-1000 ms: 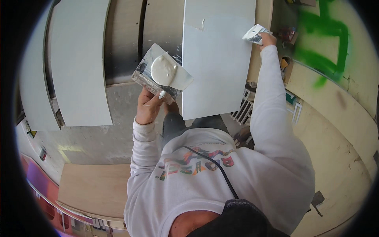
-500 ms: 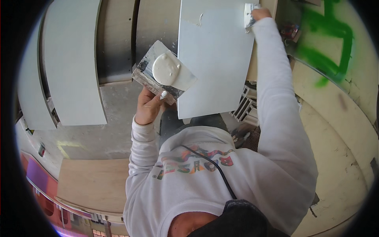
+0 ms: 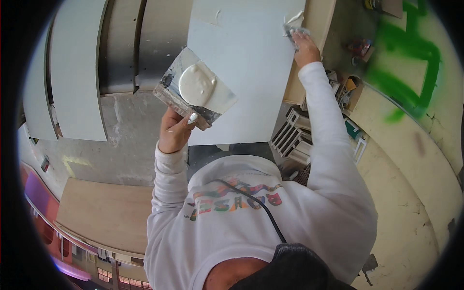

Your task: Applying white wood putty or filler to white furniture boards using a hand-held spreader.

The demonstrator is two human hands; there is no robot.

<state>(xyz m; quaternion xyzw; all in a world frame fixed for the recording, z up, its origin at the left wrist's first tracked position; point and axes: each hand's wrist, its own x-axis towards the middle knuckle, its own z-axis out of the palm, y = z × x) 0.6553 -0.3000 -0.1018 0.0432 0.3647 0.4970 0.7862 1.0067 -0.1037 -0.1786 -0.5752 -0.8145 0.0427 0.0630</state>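
My left hand (image 3: 174, 131) is closed round the handle edge of a wide filling knife (image 3: 185, 59), its blade lying face up over the near left part of a white board (image 3: 237, 77). A thick round pool of creamy white filler (image 3: 197, 85) rests on that blade, and a dab sticks near my thumb. At the far right edge of the board, my right hand (image 3: 307, 50) grips a smaller putty knife (image 3: 291, 33), partly hidden by the fingers. White filler (image 3: 296, 19) shows just beyond its blade. A faint smear (image 3: 217, 17) marks the board's far part.
More pale boards (image 3: 75, 72) lie to the left, with dark-edged panels (image 3: 118, 48) between. A brown wooden sheet (image 3: 104, 212) is at the lower left. Stacked white frames (image 3: 294, 137) stand right of the board, near a wall with green paint (image 3: 427, 72).
My right hand has come nearer along the board's right edge, and its putty knife has turned. The left hand still holds the loaded filling knife. The whole view has shifted slightly.
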